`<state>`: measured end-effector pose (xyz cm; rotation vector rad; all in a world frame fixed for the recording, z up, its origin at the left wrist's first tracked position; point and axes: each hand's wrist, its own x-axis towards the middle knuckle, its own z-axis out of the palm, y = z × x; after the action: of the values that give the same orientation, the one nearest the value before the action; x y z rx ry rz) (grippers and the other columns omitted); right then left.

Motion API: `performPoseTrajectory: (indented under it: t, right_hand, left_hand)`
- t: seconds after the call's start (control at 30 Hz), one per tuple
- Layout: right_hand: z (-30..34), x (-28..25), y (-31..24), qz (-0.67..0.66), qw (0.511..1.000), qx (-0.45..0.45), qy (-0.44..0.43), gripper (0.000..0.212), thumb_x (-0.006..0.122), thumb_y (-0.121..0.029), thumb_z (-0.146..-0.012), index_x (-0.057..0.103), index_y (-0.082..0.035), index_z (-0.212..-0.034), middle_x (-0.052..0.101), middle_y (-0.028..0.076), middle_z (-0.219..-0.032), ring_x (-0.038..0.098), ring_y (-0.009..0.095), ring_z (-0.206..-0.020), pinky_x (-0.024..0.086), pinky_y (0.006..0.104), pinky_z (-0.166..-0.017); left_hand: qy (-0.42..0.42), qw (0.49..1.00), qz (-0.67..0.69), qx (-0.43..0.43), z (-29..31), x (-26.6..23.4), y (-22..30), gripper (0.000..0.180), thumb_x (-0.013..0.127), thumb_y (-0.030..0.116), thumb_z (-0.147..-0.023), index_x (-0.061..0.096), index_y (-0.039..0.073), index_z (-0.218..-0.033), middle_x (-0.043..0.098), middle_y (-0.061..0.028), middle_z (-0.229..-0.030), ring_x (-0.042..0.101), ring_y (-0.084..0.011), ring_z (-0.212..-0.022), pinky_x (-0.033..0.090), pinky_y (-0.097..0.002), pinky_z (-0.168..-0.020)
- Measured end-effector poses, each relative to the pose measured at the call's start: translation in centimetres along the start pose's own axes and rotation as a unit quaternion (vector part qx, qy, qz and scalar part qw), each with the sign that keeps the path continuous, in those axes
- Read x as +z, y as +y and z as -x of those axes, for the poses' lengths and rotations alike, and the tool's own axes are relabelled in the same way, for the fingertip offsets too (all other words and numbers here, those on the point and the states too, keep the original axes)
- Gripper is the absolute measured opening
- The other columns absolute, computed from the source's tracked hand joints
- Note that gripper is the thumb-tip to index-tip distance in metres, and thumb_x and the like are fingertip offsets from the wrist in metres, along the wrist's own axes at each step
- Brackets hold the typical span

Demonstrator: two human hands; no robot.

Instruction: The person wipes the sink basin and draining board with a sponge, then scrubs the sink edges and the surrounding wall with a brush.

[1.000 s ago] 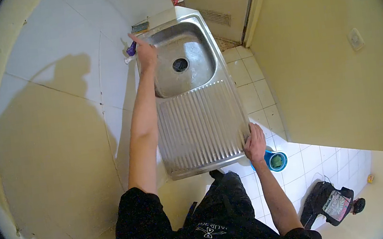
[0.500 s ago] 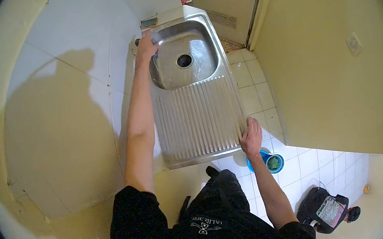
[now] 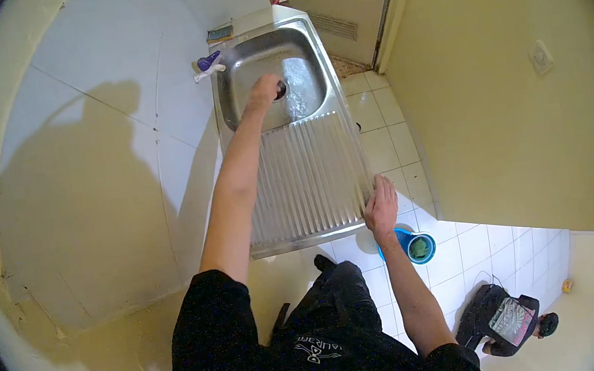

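A stainless steel sink [image 3: 300, 26] with a ribbed drainboard [image 3: 307, 177] stretches out before me. My left hand [image 3: 265, 89] is down in the basin beside the dark drain hole [image 3: 280, 90]. Its fingers curl inward, and whatever they may hold is hidden. Wet patches shine on the basin floor to its right. My right hand [image 3: 381, 203] rests at the drainboard's near right edge, fingers extended, with nothing seen in it. Left of the basin is a tap with a purple handle [image 3: 208, 60] and a white spout [image 3: 209, 72].
A sponge [image 3: 220, 35] lies at the sink's far left corner. On the tiled floor at right stands a blue bucket [image 3: 416, 246] with something green inside. Farther right is another person [image 3: 502, 320] in dark clothes. A yellow wall [image 3: 504, 123] borders the right side.
My left hand has moved from the tap at the basin's left rim to the drain, uncovering the tap. My right hand has stayed at the drainboard edge. The view has shifted slightly.
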<state>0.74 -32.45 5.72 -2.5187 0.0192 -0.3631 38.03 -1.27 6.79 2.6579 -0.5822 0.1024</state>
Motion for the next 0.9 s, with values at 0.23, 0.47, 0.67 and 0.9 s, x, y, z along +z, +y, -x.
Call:
performPoseTrajectory:
  t: [0.23, 0.47, 0.67, 0.9]
  right_hand:
    - [0.1, 0.1, 0.1, 0.014, 1.000, 0.011, -0.006, 0.059, 0.052, -0.005, -0.081, 0.042, 0.003, -0.139, 0.050, 0.022, -0.138, 0.043, 0.038, -0.132, 0.033, 0.0480, -0.113]
    - [-0.6, 0.4, -0.7, 0.002, 1.000, -0.004, -0.009, 0.058, 0.052, -0.005, -0.081, 0.044, 0.003, -0.137, 0.051, 0.021, -0.138, 0.043, 0.038, -0.132, 0.034, 0.0478, -0.113]
    - [-0.4, -0.6, -0.9, -0.009, 1.000, -0.005, 0.014, 0.045, 0.049, -0.002, -0.088, 0.049, 0.004, -0.133, 0.054, 0.026, -0.130, 0.048, 0.041, -0.125, 0.037, 0.0492, -0.108]
    - [0.7, -0.1, 0.2, -0.003, 1.000, 0.005, -0.004, 0.056, 0.051, -0.004, -0.081, 0.046, 0.003, -0.136, 0.052, 0.023, -0.136, 0.044, 0.041, -0.130, 0.034, 0.0493, -0.112]
  left_hand:
    - [-0.100, 0.988, 0.048, -0.107, 1.0, 2.7, 0.7, 0.018, 0.068, 0.003, -0.078, 0.074, 0.006, -0.095, 0.072, -0.0190, -0.094, 0.070, -0.0339, -0.090, 0.055, -0.0437, -0.080]
    - [0.130, 0.989, 0.055, 0.047, -0.3, 1.2, 2.0, 0.014, 0.070, 0.003, -0.076, 0.075, 0.004, -0.089, 0.073, -0.0177, -0.088, 0.071, -0.0297, -0.085, 0.056, -0.0399, -0.076]
    - [0.049, 0.997, 0.005, -0.053, -2.2, 1.0, 5.5, 0.017, 0.071, 0.009, -0.075, 0.074, 0.003, -0.090, 0.071, -0.0217, -0.095, 0.070, -0.0329, -0.087, 0.056, -0.0405, -0.081]
    - [-0.050, 0.999, 0.003, 0.006, -0.4, 3.5, 7.5, 0.014, 0.071, 0.008, -0.073, 0.074, 0.004, -0.086, 0.072, -0.0200, -0.092, 0.071, -0.0345, -0.084, 0.057, -0.0422, -0.075]
